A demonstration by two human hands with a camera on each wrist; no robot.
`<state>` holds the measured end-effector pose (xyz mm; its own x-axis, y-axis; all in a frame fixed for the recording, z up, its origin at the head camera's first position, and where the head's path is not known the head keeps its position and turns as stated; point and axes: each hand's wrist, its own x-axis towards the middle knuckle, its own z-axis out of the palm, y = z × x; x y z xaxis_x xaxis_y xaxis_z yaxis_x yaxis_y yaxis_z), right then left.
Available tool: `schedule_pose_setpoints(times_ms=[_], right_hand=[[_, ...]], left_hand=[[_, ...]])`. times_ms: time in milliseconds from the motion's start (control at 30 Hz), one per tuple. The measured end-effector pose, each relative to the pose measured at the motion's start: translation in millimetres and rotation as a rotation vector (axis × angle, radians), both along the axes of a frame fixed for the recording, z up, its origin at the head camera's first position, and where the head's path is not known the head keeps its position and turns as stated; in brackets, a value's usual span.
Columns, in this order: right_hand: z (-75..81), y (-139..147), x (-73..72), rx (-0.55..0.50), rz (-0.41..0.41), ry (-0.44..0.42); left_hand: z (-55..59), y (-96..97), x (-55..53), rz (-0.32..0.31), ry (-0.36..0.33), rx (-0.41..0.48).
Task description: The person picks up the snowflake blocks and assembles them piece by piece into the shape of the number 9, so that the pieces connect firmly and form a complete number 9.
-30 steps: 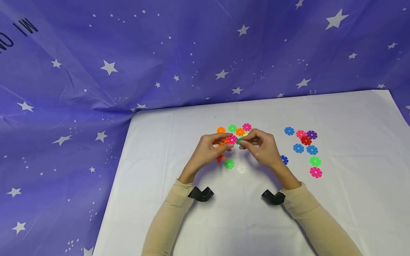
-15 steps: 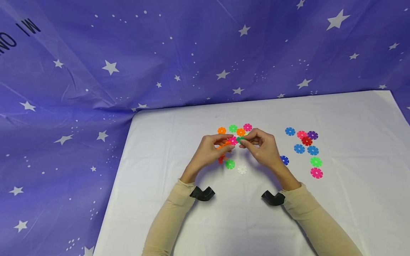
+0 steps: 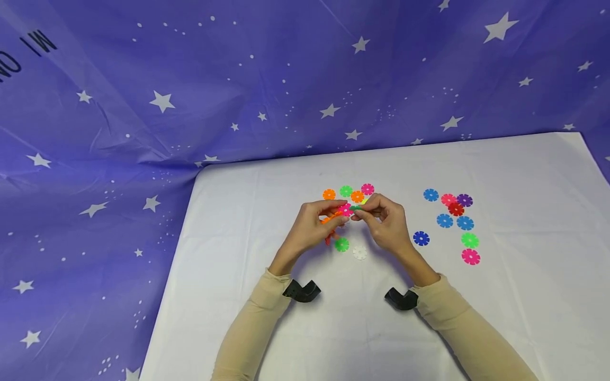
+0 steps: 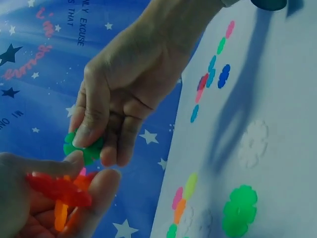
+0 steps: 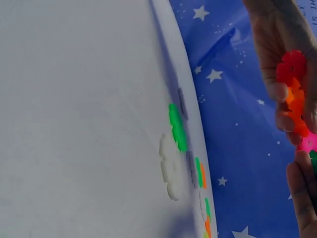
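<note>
My left hand [image 3: 307, 225] grips a joined chain of notched plastic discs. In the right wrist view the chain shows a red disc [image 5: 292, 67], orange discs [image 5: 295, 106] and a pink disc [image 5: 309, 143] at its end. Facing it, my right hand [image 3: 388, 222] pinches a dark green notched disc [image 4: 90, 154] between thumb and fingers. In the head view this green disc is seen nearly edge-on, right at the pink disc's rim. Fingers hide part of the chain.
On the white tablecloth [image 3: 534, 254], loose discs lie behind the hands, including an orange disc [image 3: 329, 194]. Nearer are a light green disc [image 3: 341, 244] and a white disc [image 3: 359, 253]. Several more, including a dark blue disc [image 3: 421, 238], lie to the right. A starry purple cloth [image 3: 267, 79] hangs behind.
My right hand has shifted slightly left, and the green disc has turned more edge-on against the pink one. The dark blue disc beside the right wrist is now fully uncovered. My left hand stays nearly still.
</note>
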<state>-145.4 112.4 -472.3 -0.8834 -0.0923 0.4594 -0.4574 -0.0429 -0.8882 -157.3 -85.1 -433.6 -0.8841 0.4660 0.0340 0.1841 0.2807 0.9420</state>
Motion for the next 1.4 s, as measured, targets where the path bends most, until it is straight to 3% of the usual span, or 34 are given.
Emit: schedule_pose_setpoints(times_ms=[200, 300, 400, 467, 600, 667, 800, 900, 1067, 1167, 1300, 1400], right_hand=[[3.3, 3, -4.0, 0.059, 0.055, -0.016], [4.0, 12, -8.4, 0.142, 0.101, -0.031], [9.8, 26, -8.8, 0.300, 0.147, -0.076], [4.1, 38, -10.7, 0.415, 0.215, -0.116], [-12.4, 45, -11.4, 0.687, 0.421, -0.204], [-18.3, 41, -9.5, 0.809, 0.476, -0.225], [-14.9, 29, -2.1, 1.006, 0.462, -0.157], [-12.6, 24, 0.2, 1.083, 0.428, -0.123], [-11.0, 25, -2.3, 1.057, 0.371, -0.177], [-8.9, 29, -5.6, 1.003, 0.296, -0.194], [-3.1, 35, -10.0, 0.877, 0.205, -0.179], [2.0, 37, -12.8, 0.715, 0.186, -0.190]], left_hand=[[0.5, -4.5, -3.4, 0.001, 0.091, -0.069], [-1.4, -8.8, -6.3, 0.003, 0.084, -0.095], [-4.9, -12.8, -9.5, -0.017, 0.012, -0.077], [-7.0, -15.2, -11.7, -0.031, -0.020, -0.067], [-8.3, -18.5, -14.7, -0.036, 0.027, -0.096], [-8.4, -19.7, -15.3, -0.038, 0.069, -0.118], [-8.6, -21.2, -16.3, -0.048, 0.120, -0.128], [-8.4, -21.6, -17.1, -0.066, 0.146, -0.130], [-7.1, -20.8, -17.1, -0.090, 0.170, -0.148], [-5.1, -19.3, -15.9, -0.089, 0.205, -0.178], [-0.9, -16.8, -13.5, -0.090, 0.281, -0.224], [0.7, -15.6, -12.2, -0.086, 0.312, -0.244]])
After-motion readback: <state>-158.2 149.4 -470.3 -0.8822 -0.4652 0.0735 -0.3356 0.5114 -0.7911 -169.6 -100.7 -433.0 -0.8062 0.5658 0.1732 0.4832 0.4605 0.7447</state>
